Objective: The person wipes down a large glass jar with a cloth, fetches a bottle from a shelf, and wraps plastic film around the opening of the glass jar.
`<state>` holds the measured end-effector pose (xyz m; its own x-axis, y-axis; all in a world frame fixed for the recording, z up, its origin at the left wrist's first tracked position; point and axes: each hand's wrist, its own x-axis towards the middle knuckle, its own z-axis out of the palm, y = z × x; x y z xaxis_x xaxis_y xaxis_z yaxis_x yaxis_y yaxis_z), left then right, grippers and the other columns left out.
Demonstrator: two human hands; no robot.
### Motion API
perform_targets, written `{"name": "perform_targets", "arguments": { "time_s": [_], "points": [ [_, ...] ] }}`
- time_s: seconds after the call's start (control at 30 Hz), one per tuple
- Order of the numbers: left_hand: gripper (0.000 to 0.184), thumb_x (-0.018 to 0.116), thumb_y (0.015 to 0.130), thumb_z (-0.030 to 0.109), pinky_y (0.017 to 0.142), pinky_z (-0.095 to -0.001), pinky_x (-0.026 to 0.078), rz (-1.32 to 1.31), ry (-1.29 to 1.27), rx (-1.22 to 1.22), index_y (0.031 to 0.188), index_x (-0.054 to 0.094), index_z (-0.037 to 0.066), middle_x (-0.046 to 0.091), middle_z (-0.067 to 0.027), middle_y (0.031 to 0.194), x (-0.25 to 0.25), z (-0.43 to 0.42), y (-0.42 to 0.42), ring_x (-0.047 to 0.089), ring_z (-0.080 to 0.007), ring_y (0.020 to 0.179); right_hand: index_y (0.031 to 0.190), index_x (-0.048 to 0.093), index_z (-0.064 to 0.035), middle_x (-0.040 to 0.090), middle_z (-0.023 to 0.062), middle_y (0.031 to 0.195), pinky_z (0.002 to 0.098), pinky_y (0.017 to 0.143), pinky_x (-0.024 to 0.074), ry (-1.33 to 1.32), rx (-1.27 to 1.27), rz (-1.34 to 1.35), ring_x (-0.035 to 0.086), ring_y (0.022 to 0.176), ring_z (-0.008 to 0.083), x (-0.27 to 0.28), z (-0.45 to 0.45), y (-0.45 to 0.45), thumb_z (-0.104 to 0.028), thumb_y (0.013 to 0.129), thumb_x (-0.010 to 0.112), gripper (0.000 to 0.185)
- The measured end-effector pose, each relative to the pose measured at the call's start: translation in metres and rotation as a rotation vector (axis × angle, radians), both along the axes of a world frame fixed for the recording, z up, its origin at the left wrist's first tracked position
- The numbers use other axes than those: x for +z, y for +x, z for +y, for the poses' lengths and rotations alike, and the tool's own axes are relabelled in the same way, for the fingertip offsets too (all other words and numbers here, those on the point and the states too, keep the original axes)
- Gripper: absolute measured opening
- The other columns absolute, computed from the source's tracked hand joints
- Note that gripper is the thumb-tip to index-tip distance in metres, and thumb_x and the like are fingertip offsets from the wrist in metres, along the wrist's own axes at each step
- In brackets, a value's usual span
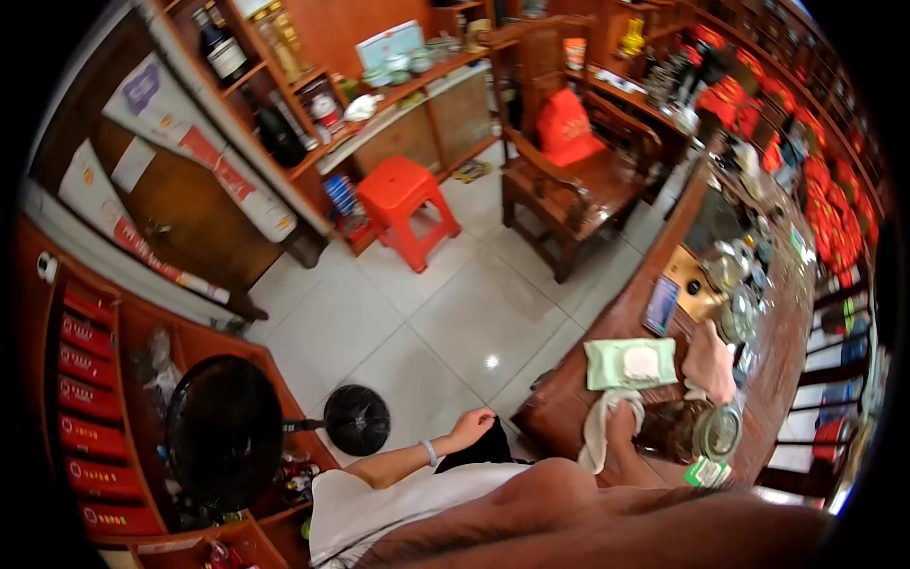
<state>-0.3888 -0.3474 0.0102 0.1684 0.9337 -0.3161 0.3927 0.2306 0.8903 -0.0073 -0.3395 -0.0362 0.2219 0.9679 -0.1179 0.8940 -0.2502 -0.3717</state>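
Note:
My right hand [621,423] is on the wooden table, its fingers pressed into a pale cloth [596,434] that hangs towards the table's edge. Just beyond it lies a light green pack of wipes [607,364] with a white lid. A glass jar [718,433] with dark contents lies close to the right of that hand, and a pink cloth [709,360] is farther back. My left hand [471,429], with a band on its wrist, hovers before my body away from the table. Its fingers are curled, with nothing visible in them.
On the wooden table [569,389] are a phone [662,304], a glass teapot [728,264] and a small green box [706,472]. A wooden armchair [578,190] and a red stool [403,204] stand on the tiled floor. At left is a black round-based fan [227,431].

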Motion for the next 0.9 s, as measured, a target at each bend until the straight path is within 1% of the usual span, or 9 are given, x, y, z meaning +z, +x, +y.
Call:
{"name": "perform_targets", "arguments": {
  "time_s": [0.1,0.33,0.47,0.6,0.7,0.77,0.8,0.83,0.9],
  "points": [
    [0.022,0.056,0.077,0.022,0.070,-0.0376,0.049,0.275,-0.124,0.074,0.089,0.065,0.006,0.065,-0.0137,0.080,-0.003,-0.012,-0.084,0.062,-0.0298,0.076,0.104,0.047,-0.0003,0.050,0.0230,0.100,0.0453,0.080,0.0409,-0.144,-0.036,-0.119,0.049,0.094,0.0398,0.021,0.007,-0.011,-0.018,0.078,0.059,0.034],
    [0.028,0.057,0.075,0.028,0.072,-0.0365,0.049,0.165,-0.282,0.288,0.086,0.066,0.004,0.066,-0.0121,0.080,-0.006,-0.004,-0.158,0.063,-0.0272,0.077,0.117,0.044,-0.0025,0.047,0.0228,0.117,0.0470,0.089,0.0409,-0.573,-0.108,-0.321,0.049,0.106,0.0378,0.008,0.040,-0.005,-0.026,0.082,0.052,0.043],
    [0.025,0.057,0.082,0.026,0.067,-0.0283,0.049,-0.501,-0.636,0.292,0.090,0.065,0.004,0.063,-0.0047,0.073,0.035,0.081,-0.193,0.059,-0.0145,0.072,0.107,0.055,-0.0034,0.054,0.0185,0.113,0.0428,0.086,0.0443,-0.736,-0.041,-0.368,0.054,0.104,0.0305,0.046,0.081,-0.014,-0.033,0.073,0.063,0.046],
    [0.028,0.053,0.088,0.022,0.058,-0.0228,0.043,-0.659,-0.035,0.404,0.108,0.058,0.005,0.053,0.0027,0.070,0.254,0.226,-0.269,0.049,-0.0062,0.063,0.097,0.063,-0.0061,0.060,0.0138,0.105,0.0397,0.081,0.0472,-0.826,0.350,-0.376,0.058,0.098,0.0261,0.082,0.171,-0.075,-0.037,0.067,0.068,0.043],
    [0.036,0.046,0.088,0.012,0.049,-0.0255,0.034,-1.056,0.568,-0.045,0.121,0.044,-0.001,0.040,-0.0002,0.054,0.421,0.261,-0.325,0.037,-0.0110,0.049,0.089,0.064,-0.0119,0.064,0.0096,0.089,0.0401,0.072,0.0483,-0.590,1.504,-0.604,0.061,0.083,0.0291,0.024,0.296,-0.161,-0.036,0.070,0.059,0.031],
    [0.029,0.048,0.088,0.013,0.041,-0.0273,0.036,-1.026,0.671,-0.324,0.116,0.051,0.013,0.049,-0.0007,0.054,0.495,0.257,-0.352,0.039,-0.0120,0.042,0.083,0.062,-0.0081,0.062,0.0143,0.090,0.0428,0.073,0.0464,-0.359,1.055,-0.151,0.058,0.087,0.0320,-0.093,0.373,-0.200,-0.035,0.078,0.054,0.028],
    [0.029,0.048,0.088,0.013,0.041,-0.0273,0.036,-1.007,0.693,-0.286,0.116,0.051,0.013,0.049,-0.0007,0.054,0.514,0.260,-0.358,0.039,-0.0120,0.042,0.082,0.059,-0.0051,0.060,0.0193,0.090,0.0455,0.072,0.0449,-0.405,0.787,-0.088,0.056,0.086,0.0374,-0.010,0.399,-0.289,-0.035,0.083,0.050,0.031],
    [0.027,0.049,0.086,0.009,0.040,-0.0275,0.034,-0.995,0.716,-0.320,0.113,0.052,0.010,0.048,-0.0033,0.052,0.530,0.262,-0.362,0.039,-0.0132,0.041,0.080,0.058,-0.0032,0.058,0.0221,0.089,0.0470,0.072,0.0440,-0.378,1.134,-0.145,0.054,0.085,0.0402,0.036,0.436,-0.353,-0.034,0.086,0.048,0.033],
    [0.025,0.052,0.082,0.001,0.038,-0.0279,0.031,-0.978,0.747,-0.396,0.107,0.054,0.004,0.047,-0.0084,0.049,0.555,0.269,-0.369,0.039,-0.0155,0.038,0.087,0.060,-0.0019,0.060,0.0199,0.088,0.0451,0.071,0.0458,-0.232,1.017,0.203,0.056,0.085,0.0395,0.050,0.488,-0.456,-0.032,0.083,0.055,0.031]
  ]
}}
